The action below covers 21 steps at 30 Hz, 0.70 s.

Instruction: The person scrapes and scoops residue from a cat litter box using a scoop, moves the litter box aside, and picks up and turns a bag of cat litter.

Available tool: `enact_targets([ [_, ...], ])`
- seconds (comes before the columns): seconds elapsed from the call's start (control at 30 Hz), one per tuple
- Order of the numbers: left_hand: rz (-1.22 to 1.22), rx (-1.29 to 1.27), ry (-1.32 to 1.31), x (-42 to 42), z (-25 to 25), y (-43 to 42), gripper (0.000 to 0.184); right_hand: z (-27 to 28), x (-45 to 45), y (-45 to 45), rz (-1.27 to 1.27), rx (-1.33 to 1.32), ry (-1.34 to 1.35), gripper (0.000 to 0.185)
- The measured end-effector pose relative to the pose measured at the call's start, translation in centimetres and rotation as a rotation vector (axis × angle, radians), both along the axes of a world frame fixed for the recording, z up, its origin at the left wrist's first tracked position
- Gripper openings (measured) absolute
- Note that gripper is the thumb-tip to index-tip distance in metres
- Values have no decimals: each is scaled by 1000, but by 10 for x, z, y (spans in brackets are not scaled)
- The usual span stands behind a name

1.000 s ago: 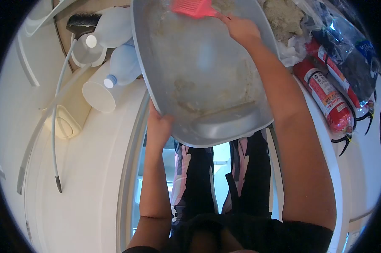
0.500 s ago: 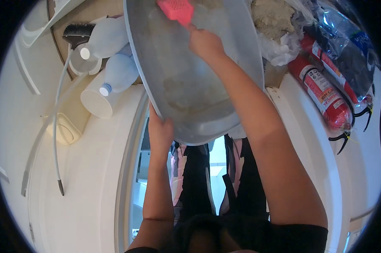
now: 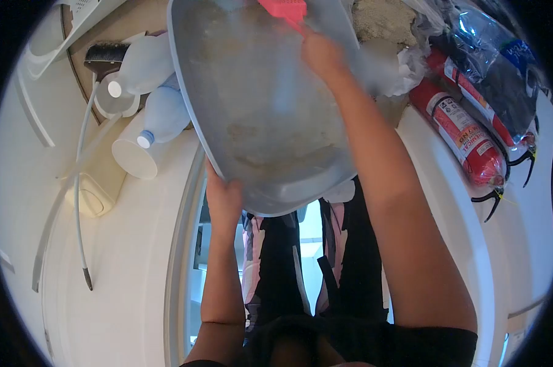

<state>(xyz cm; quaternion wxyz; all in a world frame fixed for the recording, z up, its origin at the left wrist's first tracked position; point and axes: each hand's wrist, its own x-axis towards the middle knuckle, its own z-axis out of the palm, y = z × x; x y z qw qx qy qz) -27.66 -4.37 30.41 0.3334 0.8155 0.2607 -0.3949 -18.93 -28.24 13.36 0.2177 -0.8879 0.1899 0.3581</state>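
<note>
Of the person's two hands, the left (image 3: 224,194) is closed on the near left rim of a stained grey tray (image 3: 258,104), held tilted in the middle. The right (image 3: 323,55) is curled round the handle of a pink slotted scoop (image 3: 284,8) over the tray's far end. Red extinguishers (image 3: 459,131) lie to the right.

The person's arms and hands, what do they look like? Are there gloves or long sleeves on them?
No gloves or long sleeves! The bare left hand and bare right hand show no gloves, and I see no watch or bracelet on either wrist. The short black fabric sleeves look plain, and the arms are uncovered below them.
</note>
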Motion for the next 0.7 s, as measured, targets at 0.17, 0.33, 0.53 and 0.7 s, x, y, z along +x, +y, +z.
enact_targets([
  [0.17, -51, -2, -69, 6, -1, 8, 60, -9, -24, -29, 90, 67, -45, 40],
  [0.33, -82, -20, -89, 14, 0, 4, 60, -11, -44, -42, 91, 22, 87, 41],
  [0.53, -135, 37, -118, 18, 1, 3, 62, 30, -75, -42, -28, 166, -116, 40],
  [0.7, -197, 4, -173, 19, -3, 9, 65, 119, -107, -41, -107, 220, 299, 36],
])
